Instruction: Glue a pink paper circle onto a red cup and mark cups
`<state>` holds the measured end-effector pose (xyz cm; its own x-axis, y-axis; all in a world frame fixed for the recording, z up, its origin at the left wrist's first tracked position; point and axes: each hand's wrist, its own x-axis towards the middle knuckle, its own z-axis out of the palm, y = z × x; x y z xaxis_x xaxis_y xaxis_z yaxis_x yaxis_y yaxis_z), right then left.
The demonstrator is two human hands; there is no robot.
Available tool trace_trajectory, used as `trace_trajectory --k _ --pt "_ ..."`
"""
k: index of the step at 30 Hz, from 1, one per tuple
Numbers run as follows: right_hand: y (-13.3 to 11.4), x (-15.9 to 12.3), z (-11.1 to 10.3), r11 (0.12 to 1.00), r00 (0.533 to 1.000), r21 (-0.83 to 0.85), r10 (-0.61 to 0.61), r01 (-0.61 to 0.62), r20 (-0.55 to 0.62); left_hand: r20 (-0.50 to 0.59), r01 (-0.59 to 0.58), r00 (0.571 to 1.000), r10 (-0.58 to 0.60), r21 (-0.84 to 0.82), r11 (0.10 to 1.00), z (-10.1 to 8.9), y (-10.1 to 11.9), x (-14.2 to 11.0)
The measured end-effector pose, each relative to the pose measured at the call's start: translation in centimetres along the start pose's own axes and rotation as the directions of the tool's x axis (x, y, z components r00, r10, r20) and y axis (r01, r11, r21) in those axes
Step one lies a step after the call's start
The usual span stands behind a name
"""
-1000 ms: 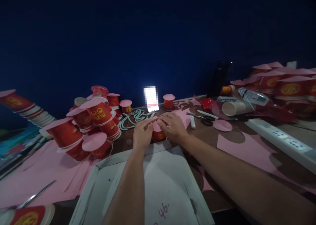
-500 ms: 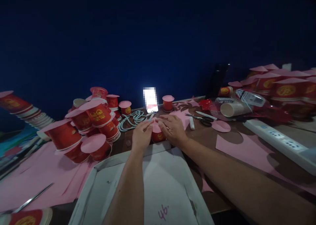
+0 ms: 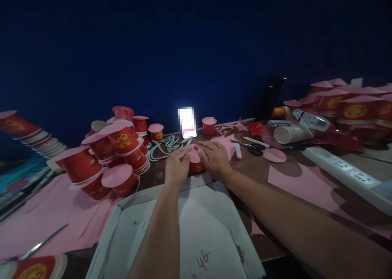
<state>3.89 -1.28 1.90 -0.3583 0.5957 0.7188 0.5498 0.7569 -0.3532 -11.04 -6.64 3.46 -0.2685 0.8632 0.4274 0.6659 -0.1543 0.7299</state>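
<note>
A small red paper cup with a pink paper circle on top stands upside down on the brown table, just beyond a white cardboard tray. My left hand and my right hand press on the pink circle from either side, fingers curled over its edge. The cup's body is mostly hidden between my hands.
A heap of red cups with pink lids lies at left, more cups at back right. Scissors, a glue stick, a coiled cable, a lit phone, a power strip and pink paper sheets surround my hands.
My fingers shift slightly on the pink circle; both hands stay on the cup. The view wobbles a little.
</note>
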Motion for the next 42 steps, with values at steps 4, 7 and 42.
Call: trace_trajectory --k 4,7,42 --pt "0.0 0.0 0.0 1.0 1.0 0.01 -0.002 0.002 -0.015 0.008 -0.005 1.0 0.005 -0.005 1.0 0.0 0.1 0.0" --pt "0.0 -0.1 0.0 1.0 1.0 0.013 -0.002 0.002 -0.012 0.007 -0.001 1.0 0.001 0.005 1.0 0.0 0.1 0.0" --pt "0.0 -1.0 -0.2 1.0 1.0 -0.013 -0.015 0.016 0.02 0.301 0.258 0.937 -0.177 -0.254 0.932 -2.0 0.9 -0.2"
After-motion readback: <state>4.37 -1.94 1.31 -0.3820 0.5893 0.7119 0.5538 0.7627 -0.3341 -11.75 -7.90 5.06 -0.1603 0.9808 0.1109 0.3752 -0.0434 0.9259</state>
